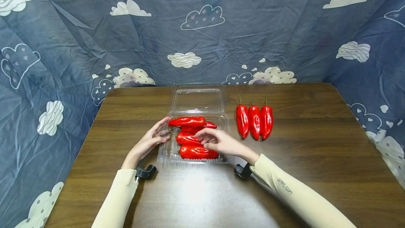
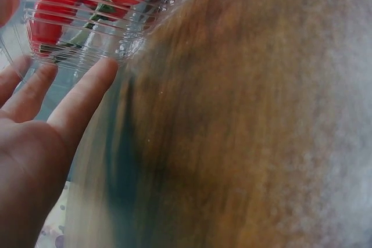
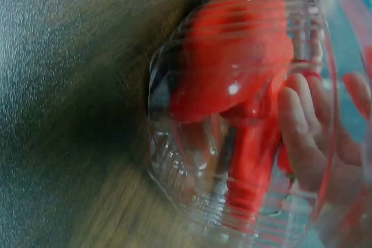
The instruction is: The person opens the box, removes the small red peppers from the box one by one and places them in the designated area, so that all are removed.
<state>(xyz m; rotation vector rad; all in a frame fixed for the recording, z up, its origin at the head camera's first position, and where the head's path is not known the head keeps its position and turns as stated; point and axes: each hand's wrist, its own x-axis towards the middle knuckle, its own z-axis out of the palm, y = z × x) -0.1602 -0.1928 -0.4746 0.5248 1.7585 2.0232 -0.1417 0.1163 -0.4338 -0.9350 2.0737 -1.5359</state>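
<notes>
Red peppers [image 1: 198,152] are set in a clear tray [image 1: 171,156], open table [image 1: 158,200] nearest. Over them the right hand [image 1: 219,142] is held, fingers loose, no grip seen; the tray's left wall is met by the left hand's [image 1: 147,145] extended fingers, by whose push it could be skewed. Rightward room is bounded by three peppers [image 1: 254,122], rearward by the opened lid [image 1: 197,100].

Cloud-printed blue cloth [image 1: 269,27] behind a glossy brown wooden table [image 1: 303,143].
</notes>
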